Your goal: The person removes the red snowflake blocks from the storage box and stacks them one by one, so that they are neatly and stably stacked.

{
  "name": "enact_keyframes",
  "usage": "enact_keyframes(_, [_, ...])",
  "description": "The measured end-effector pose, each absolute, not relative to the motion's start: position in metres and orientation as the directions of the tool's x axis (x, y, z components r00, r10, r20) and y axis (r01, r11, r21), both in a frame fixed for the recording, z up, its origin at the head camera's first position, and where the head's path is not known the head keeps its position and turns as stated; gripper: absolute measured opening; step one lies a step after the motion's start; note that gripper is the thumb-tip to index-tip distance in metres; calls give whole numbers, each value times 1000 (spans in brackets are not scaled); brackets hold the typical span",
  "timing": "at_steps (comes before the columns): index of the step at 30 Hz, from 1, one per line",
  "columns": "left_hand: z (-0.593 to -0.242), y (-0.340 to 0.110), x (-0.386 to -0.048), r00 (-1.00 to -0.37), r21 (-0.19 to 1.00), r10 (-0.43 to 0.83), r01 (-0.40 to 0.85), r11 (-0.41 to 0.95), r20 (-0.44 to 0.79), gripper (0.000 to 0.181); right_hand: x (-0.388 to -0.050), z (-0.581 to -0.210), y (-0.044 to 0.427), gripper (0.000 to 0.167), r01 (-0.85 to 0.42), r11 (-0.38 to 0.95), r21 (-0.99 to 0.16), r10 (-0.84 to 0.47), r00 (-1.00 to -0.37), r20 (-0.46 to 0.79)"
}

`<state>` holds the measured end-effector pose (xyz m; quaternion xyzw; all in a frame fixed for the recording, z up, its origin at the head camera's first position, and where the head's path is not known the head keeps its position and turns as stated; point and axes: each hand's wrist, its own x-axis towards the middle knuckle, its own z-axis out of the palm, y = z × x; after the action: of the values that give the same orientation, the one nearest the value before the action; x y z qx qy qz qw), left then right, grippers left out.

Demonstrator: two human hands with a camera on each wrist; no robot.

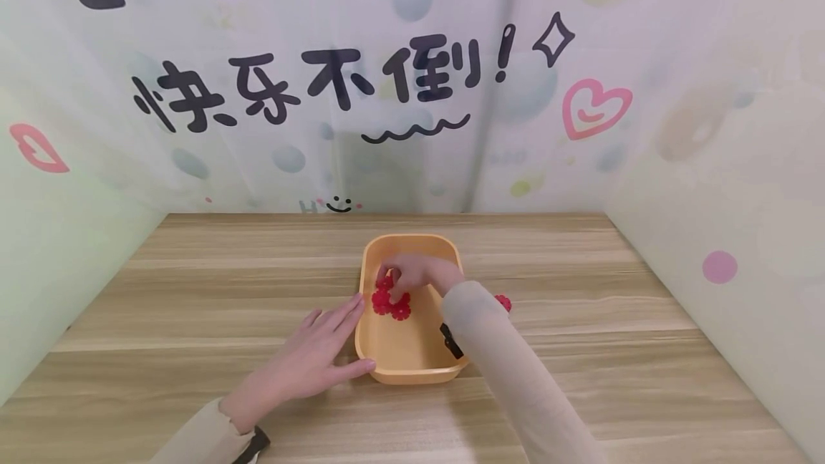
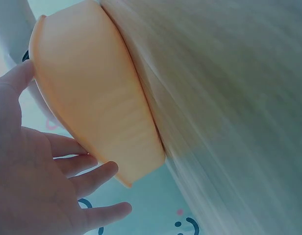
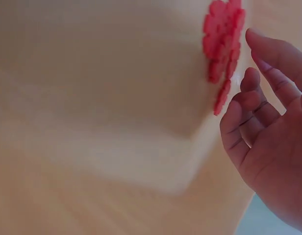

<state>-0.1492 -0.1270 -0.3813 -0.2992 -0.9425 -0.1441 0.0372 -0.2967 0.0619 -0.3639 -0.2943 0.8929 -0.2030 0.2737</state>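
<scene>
An orange plastic box (image 1: 412,377) stands on the table, with several red flower-shaped pieces (image 1: 382,299) bunched in its left half. My right hand (image 1: 414,272) is inside the box, over those pieces. In the right wrist view, my right hand (image 3: 276,142) has loosely bent fingers beside the red pieces (image 3: 220,39), with no piece seen in its grasp. My left hand (image 1: 306,360) lies at the box's left side, its thumb and fingertips touching the rim. The left wrist view shows its spread fingers (image 2: 94,178) along the box wall (image 2: 87,73).
Another red piece (image 1: 504,303) lies right of the box, partly hidden by the right sleeve (image 1: 509,356). The wood-grain table (image 1: 213,292) meets a printed backdrop (image 1: 258,163) at the back and pale walls at both sides. A black device (image 1: 451,341) is at the right wrist.
</scene>
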Motion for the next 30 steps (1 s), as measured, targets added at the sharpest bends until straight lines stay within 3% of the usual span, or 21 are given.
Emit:
enact_keyframes(9, [-381, -126, -149, -819, 250, 553, 574, 780, 154, 86, -296, -377, 61, 34, -360, 762, -538, -602, -700, -385])
enact_keyframes(30, [-383, -127, -150, -816, 243, 556, 579, 779, 162, 86, -292, -378, 57, 23, -387, 763, -518, -606, -707, -365])
